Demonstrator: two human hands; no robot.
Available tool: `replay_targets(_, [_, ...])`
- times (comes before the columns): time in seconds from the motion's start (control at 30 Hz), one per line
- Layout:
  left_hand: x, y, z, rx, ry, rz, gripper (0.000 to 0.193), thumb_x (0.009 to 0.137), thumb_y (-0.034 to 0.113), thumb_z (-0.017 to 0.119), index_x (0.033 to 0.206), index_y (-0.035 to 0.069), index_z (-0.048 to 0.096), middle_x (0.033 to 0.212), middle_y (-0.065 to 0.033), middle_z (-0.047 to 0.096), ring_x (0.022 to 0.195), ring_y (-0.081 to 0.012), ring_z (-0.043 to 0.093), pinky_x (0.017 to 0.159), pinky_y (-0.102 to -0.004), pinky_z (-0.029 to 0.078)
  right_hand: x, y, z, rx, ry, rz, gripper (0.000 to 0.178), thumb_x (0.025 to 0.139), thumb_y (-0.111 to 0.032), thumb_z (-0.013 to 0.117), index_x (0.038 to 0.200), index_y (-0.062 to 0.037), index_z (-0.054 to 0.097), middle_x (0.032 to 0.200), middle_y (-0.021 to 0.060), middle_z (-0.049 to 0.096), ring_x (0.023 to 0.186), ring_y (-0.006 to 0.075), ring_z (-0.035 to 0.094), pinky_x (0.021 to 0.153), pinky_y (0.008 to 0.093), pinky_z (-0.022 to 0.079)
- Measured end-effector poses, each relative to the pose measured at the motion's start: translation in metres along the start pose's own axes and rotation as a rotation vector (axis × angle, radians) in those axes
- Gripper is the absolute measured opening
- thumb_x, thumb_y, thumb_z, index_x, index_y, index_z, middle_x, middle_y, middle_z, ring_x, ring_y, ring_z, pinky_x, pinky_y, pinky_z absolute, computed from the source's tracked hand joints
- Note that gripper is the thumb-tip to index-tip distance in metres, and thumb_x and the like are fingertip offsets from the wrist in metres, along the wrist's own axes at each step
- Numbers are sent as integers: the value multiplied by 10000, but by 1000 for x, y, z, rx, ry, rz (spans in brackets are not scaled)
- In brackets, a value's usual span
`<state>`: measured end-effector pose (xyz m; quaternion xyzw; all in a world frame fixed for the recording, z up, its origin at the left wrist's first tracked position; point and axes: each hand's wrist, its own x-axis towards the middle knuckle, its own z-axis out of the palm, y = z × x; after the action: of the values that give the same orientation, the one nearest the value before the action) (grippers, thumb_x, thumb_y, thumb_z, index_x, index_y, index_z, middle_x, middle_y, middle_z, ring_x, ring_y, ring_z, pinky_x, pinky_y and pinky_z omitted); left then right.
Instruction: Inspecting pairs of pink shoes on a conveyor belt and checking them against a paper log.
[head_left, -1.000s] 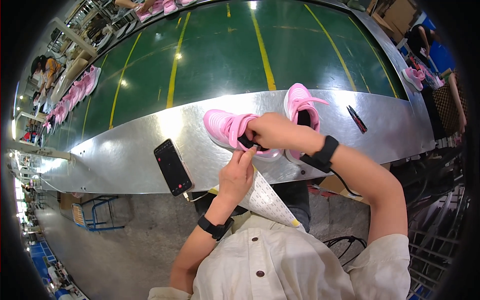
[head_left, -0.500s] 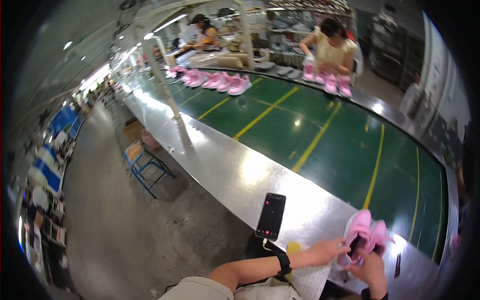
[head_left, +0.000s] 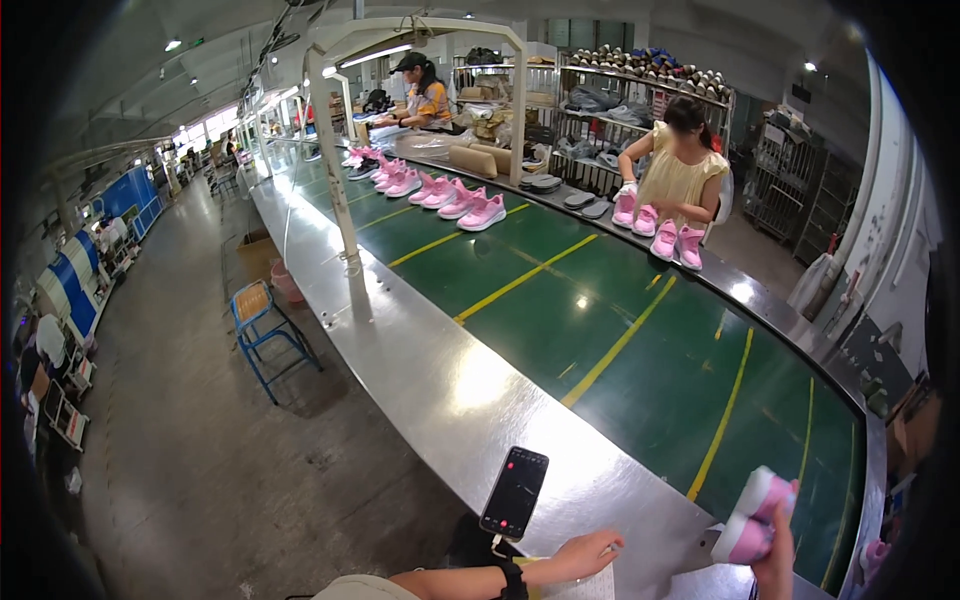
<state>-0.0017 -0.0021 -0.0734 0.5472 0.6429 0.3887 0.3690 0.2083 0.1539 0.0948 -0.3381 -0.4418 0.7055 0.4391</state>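
The workshop floor that I am watching from afar has a green conveyor belt [head_left: 560, 270] with yellow cross lines, edged by a bare metal counter [head_left: 420, 350]. My landmark is the black smartphone [head_left: 514, 493] lying on that counter, a white cable at its lower end. Well to its right, I have the pair of pink sneakers [head_left: 746, 540] up in the right hand [head_left: 776, 550], soles turned toward the phone's side. The right hand's fingers are closed around the two shoes together; how tightly each one is gripped I cannot tell, as the grip is partly hidden and blurred. Just right of the phone and a little lower, the left hand [head_left: 582, 556] has its fingers [head_left: 606, 540] loosely spread and slightly bent, with nothing visible in them; whether they touch the metal I cannot tell. A black wristband [head_left: 513, 579] shows below the phone. Far beyond it, a row of pink sneakers [head_left: 484, 213] stands on the belt. Beyond and to the right of the phone, a co-worker in a cream top [head_left: 672, 182] stands behind more pink shoes [head_left: 664, 242]. Left of the phone, a blue-framed stool [head_left: 252, 303] stands on the floor.
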Motion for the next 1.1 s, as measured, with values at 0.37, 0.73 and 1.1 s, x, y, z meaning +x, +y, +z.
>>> replay_targets(0.37, [-12, -8, 7, -84, 198, 116, 195, 839, 209, 532, 887, 27, 587, 837, -169, 586, 809, -345, 565, 677, -404, 457, 244, -15, -95, 550, 343, 117, 134, 731, 25, 603, 753, -95, 548, 748, 22, 574, 724, 169, 579, 653, 292, 508])
replay_targets(0.73, [-15, 8, 1, -67, 240, 85, 160, 841, 148, 571, 966, 49, 589, 839, -113, 618, 715, -247, 607, 642, -298, 483, 304, -36, 33, -564, 1, -402, 357, 704, -71, 606, 1058, -39, 565, 926, 24, 552, 764, 97, 506, 655, 227, 424])
replay_targets(1.1, [1, -9, -7, -35, 329, 136, 94, 814, 104, 581, 881, 42, 603, 658, -88, 588, 556, -165, 545, 531, -280, 428, -16, 142, 14, -1127, -460, -61, 309, 822, -249, 569, 1071, -66, 583, 875, 112, 649, 789, 238, 623, 712, 323, 480])
